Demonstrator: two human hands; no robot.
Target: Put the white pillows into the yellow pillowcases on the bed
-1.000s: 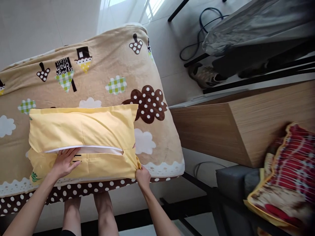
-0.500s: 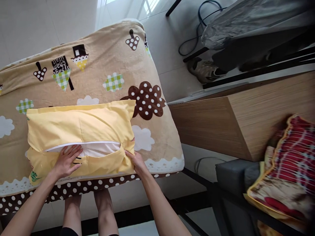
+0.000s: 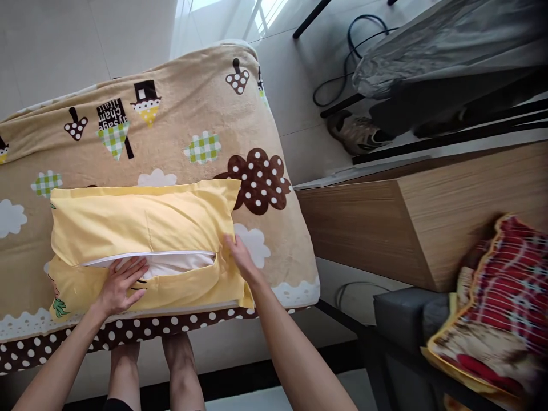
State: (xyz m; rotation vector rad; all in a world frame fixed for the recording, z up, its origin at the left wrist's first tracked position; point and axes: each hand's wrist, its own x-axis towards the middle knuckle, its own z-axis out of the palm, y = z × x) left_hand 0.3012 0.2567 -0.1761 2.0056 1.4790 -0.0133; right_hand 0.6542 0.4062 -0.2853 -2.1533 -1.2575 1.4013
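Observation:
A yellow pillowcase (image 3: 180,214) with a pillow in it lies on a patterned beige blanket (image 3: 166,137). Its long slit, edged with a white zip, gapes and shows the white pillow (image 3: 177,264) inside. My left hand (image 3: 122,285) rests flat over the slit, its fingers reaching onto the white pillow and its thumb apart on the yellow cloth. At the right side of the pillowcase, my right hand (image 3: 242,260) grips the edge, thumb on top; its other fingers are mostly hidden.
A wooden cabinet (image 3: 351,228) stands close to the right of the blanket. Beyond it are a person's shoe (image 3: 359,131), grey trousers and a dark cable (image 3: 342,85). A red plaid cushion (image 3: 509,297) lies on a dark grey seat (image 3: 398,317) at the lower right.
My right hand has shifted from the near right corner of the slit up along the pillowcase's right edge. The right end now lies flatter and spread out. My left hand stays on the slit.

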